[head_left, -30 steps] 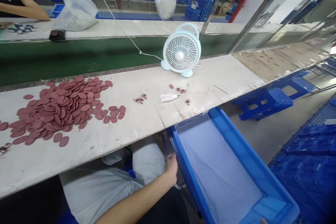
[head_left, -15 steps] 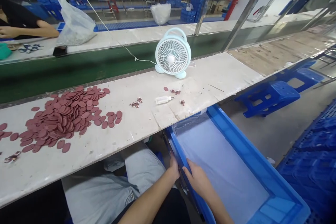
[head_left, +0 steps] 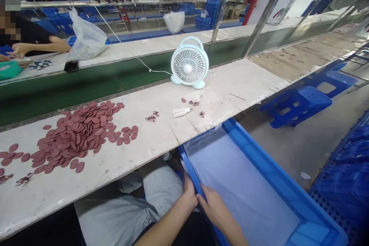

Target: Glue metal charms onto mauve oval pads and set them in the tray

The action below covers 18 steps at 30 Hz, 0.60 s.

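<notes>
A large shallow blue plastic bin [head_left: 261, 155], lined with a translucent sheet [head_left: 239, 177], stands tilted against the front edge of the workbench. My left hand [head_left: 189, 192] is at the outer face of its left wall, closed against the side, with some fingers hidden. Just beside it my right hand [head_left: 215, 203] grips the same wall from the inner side, thumb over the rim. On the bench lie a heap of reddish-brown oval pieces [head_left: 75, 134], a small clear bottle with a thin tip [head_left: 181, 112], and a few small brown-and-white bits [head_left: 151, 116].
A light-blue fan [head_left: 188, 63] stands on the bench, its white cord running up left. Blue stools [head_left: 300, 103] are at the right, with stacked blue crates [head_left: 346, 173] beyond. Across the green belt [head_left: 127, 80], a person [head_left: 34, 38] sits near a plastic bag [head_left: 86, 42].
The view has tilted up slightly and shifted, so the bench things appear lower. The bin has moved a little left relative to the bench; both hands keep their hold on its wall.
</notes>
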Available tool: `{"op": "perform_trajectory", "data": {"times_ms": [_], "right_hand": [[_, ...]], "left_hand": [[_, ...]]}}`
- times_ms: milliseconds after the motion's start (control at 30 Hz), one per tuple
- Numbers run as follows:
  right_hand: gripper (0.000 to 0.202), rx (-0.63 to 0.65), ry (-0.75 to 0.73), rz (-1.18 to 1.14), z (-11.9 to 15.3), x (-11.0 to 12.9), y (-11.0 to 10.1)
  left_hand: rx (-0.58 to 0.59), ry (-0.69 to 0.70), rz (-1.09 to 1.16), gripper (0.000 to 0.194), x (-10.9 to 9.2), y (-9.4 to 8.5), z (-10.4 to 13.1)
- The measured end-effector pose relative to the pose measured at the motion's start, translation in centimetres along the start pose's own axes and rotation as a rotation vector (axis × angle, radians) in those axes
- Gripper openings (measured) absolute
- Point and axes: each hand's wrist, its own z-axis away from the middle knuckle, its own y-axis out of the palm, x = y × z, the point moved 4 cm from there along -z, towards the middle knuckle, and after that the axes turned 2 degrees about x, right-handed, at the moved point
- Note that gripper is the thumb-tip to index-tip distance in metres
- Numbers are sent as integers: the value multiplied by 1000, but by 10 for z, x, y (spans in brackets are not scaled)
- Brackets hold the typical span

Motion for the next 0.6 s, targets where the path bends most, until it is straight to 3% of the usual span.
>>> {"op": "perform_trajectory", "data": {"times_ms": [67, 133, 200, 267, 367, 500, 600], "right_hand": [[45, 2, -8, -13, 5, 0, 0], [44, -10, -25, -16, 7, 0, -3], [41, -27, -51, -10, 0, -4, -8], [41, -76, -66, 9, -21, -11, -14], [42, -205, -59, 71, -72, -29, -18], [35, -250, -157, 171, -135, -41, -3], [40, -237, -245, 230, -162, -36, 11]], "left_hand": [[-14, -7, 58, 54, -8, -14, 22], [-38, 32, 99, 66, -21, -39, 49], [-68, 106, 107, 57, -36, -72, 76], [-102, 192, 77, 48, -52, -106, 97], [-161, 293, -14, 54, -73, -141, 110], [-108, 359, -145, 62, -88, -145, 103], [-82, 356, -211, 59, -88, -141, 97]]}}
